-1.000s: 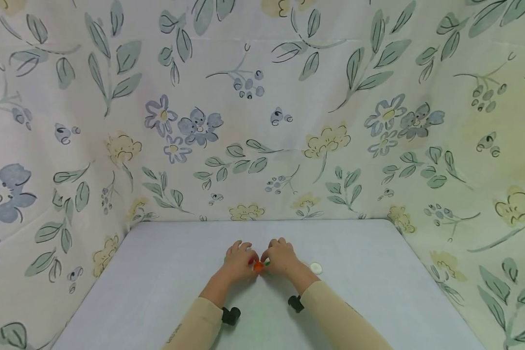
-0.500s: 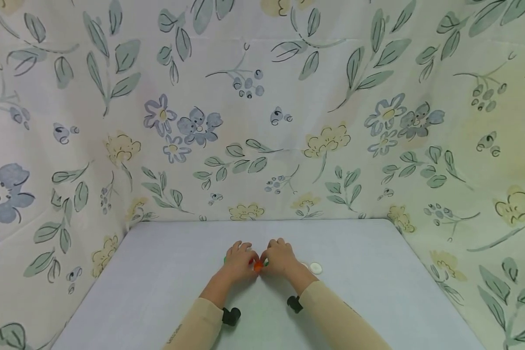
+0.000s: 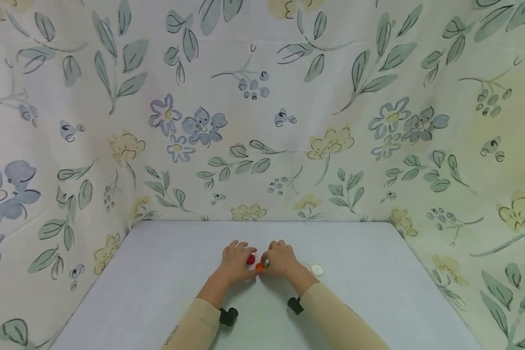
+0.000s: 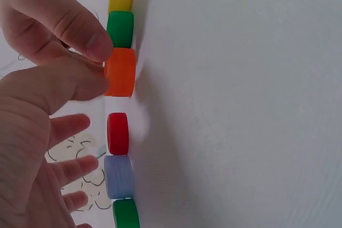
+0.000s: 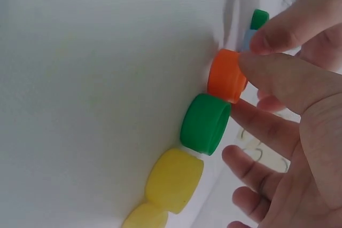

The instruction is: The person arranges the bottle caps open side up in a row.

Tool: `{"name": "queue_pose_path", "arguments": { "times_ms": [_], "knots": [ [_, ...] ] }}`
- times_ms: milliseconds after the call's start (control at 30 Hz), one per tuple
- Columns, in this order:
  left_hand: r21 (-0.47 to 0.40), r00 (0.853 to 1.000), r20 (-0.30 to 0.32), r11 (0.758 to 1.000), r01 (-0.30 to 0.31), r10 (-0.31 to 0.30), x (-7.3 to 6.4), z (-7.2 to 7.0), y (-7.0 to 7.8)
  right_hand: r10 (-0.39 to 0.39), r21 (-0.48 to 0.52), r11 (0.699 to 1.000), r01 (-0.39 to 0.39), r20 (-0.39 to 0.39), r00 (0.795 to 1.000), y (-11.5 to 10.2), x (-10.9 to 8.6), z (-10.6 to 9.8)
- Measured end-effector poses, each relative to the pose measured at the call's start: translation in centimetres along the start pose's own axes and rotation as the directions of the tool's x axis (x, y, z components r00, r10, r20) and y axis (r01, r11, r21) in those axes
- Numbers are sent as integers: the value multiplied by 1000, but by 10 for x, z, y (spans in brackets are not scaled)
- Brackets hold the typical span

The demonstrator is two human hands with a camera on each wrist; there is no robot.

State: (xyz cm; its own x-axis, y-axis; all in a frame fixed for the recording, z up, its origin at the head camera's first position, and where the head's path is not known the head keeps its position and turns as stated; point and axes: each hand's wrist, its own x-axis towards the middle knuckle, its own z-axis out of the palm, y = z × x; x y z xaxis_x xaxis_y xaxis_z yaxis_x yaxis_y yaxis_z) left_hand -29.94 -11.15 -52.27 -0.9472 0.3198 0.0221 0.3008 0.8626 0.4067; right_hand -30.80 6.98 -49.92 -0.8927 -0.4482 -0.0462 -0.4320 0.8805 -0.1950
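Note:
Several colored bottle caps stand in a row on the table. My right hand (image 3: 281,260) pinches the orange bottle cap (image 5: 224,76) with thumb and index finger. My left hand (image 3: 237,263) is spread beside it, its thumb tip at the orange cap's edge in the left wrist view and its other fingers straight. A gap separates the orange cap from the red cap (image 4: 118,133). Beyond the red one come a light blue cap (image 4: 118,177) and a green cap (image 4: 126,214). On the other side, a second green cap (image 5: 206,124) sits right by the orange one.
Past that green cap the row continues with a yellow cap (image 5: 175,180) and a paler yellow one (image 5: 145,217). A whitish round cap (image 3: 317,270) shows right of the right wrist. Floral cloth (image 3: 262,121) hangs behind the white table (image 3: 179,243).
My left hand has loosened and shifted slightly left, its index finger parting from the right hand's fingertips. The red cap now shows more fully. The right hand stays at the orange cap.

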Motion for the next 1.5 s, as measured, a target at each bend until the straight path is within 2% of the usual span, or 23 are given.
{"name": "queue_pose_path", "arguments": {
  "times_ms": [167, 300, 433, 733, 1033, 1300, 1500],
  "knots": [
    [96, 999, -42, 995, 34, -30, 4, 0, -1, 20, 25, 999, -19, -3, 1000, 0, -1, -1],
    [126, 997, -47, 990, 70, -64, 8, 2, -2, 25, 55, 998, -25, -4, 1000, -1, -3, -3],
    [135, 995, -59, 987, 92, -85, 11, 4, -3, 25, 34, 999, -24, -7, 1000, -1, -4, -3],
    [92, 994, -70, 992, 91, -85, 5, 0, 1, 45, 31, 999, -45, -6, 999, 0, -6, -1],
    [98, 995, -58, 991, 91, -86, 8, 6, 0, 57, 42, 997, -57, -1, 998, 1, -6, 0],
    [68, 996, -59, 995, 72, -68, 9, 6, -1, 45, 50, 998, -44, -5, 999, 1, -7, -2],
    [53, 994, -94, 997, 58, -53, 8, 6, -1, 51, 50, 997, -51, -7, 999, 2, -8, -2]
  ]
}}
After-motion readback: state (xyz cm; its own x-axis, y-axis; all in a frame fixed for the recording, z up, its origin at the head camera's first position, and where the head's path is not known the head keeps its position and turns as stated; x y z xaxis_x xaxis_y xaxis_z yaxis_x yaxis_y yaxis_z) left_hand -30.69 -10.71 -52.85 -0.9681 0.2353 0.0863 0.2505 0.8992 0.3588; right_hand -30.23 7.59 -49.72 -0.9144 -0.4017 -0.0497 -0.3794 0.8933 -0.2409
